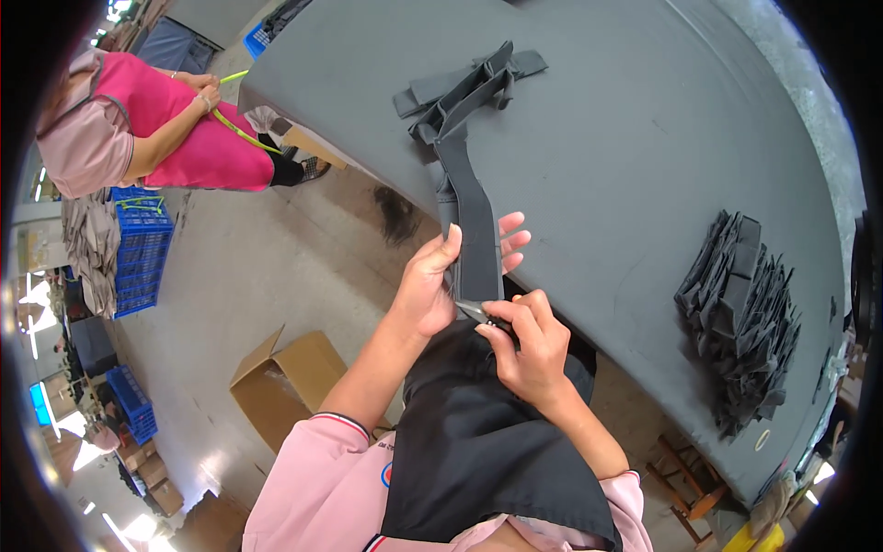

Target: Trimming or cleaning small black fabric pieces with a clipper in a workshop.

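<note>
My left hand (432,281) is closed around a dark grey fabric strip (477,230), with the thumb along its near-left side and the other fingertips showing past its right edge. The strip runs up over the table edge to a loose bundle of dark grey fabric bands (469,92) on the table. In my right hand (536,348) is a pair of small thread snips (474,311), dark at the handle. Their metal blades lie at the lower end of the strip, close to my left hand; whether they touch the cloth I cannot tell.
A grey-covered table (607,175) reaches across the right, bearing a heap of folded dark pieces (740,322). An open cardboard box (287,382) sits on the floor at left. Beyond the table's far-left corner, a person in a pink apron (198,138) holds a yellow-green tape (241,133). A wooden stool (690,488) stands lower right.
</note>
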